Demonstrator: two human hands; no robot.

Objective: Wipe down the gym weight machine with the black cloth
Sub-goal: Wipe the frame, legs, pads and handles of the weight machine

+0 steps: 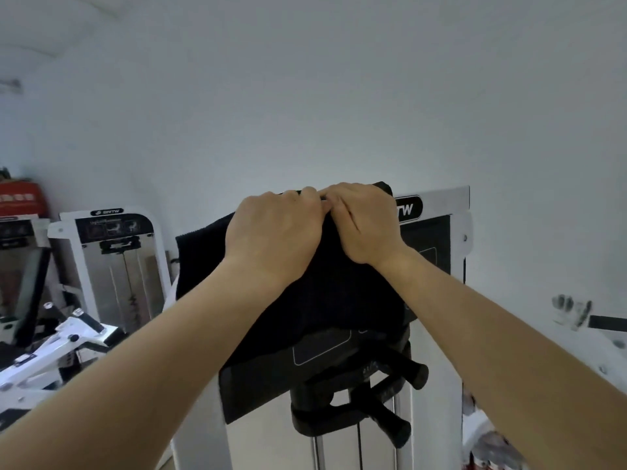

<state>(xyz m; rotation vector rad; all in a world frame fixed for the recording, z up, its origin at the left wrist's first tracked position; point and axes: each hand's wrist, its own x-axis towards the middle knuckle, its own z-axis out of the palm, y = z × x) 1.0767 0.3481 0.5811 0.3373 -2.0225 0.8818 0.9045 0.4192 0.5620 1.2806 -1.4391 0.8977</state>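
Note:
The black cloth (325, 293) hangs draped over the top of the white weight machine (456, 212) in front of me. My left hand (274, 232) and my right hand (364, 222) sit side by side on the machine's top edge, fingers curled over the cloth and gripping it there. The cloth covers most of the machine's black upper panel; a logo plate (409, 208) shows to the right of my right hand. Below the cloth hang the black pulley bracket and handles (373, 395).
A second white weight machine (108, 252) stands at the left, with a white lever arm (57, 351) in front of it. A red box (20, 198) sits at the far left. A pale wall rises behind. Smudged marks (571, 312) show on the right wall.

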